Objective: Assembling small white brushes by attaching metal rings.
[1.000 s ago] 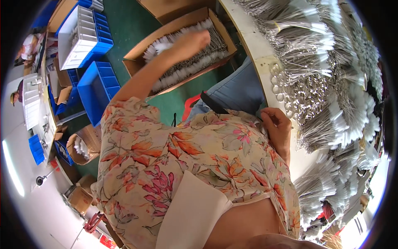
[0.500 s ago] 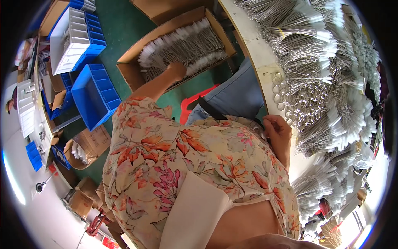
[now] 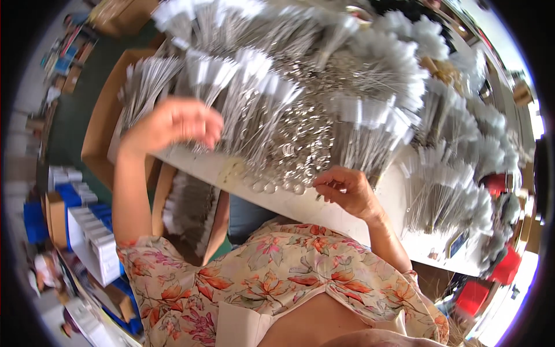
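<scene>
My left hand (image 3: 180, 122) hangs over the near left bundles of thin wire brushes with white bristle ends (image 3: 211, 72). Its fingers look bent but are smeared by motion, so I cannot tell whether they hold anything. At the table's near edge, my right hand (image 3: 349, 192) has thumb and fingers pinched together beside a heap of shiny metal rings (image 3: 298, 141). A small dark bit shows at its fingertips, too small to name. Several loose rings (image 3: 269, 187) lie along the pale tabletop (image 3: 289, 207) just left of this hand.
More brush bundles (image 3: 381, 63) cover the far and right parts of the table. Below its left edge stands an open cardboard box (image 3: 215, 228) with brushes inside. Blue and white bins (image 3: 92, 237) are at the lower left. Red containers (image 3: 473, 298) stand at the right.
My view has turned toward the table. My left hand has left the brushes in the floor box and risen over the tabletop. My right hand has moved from my lap side to the rings.
</scene>
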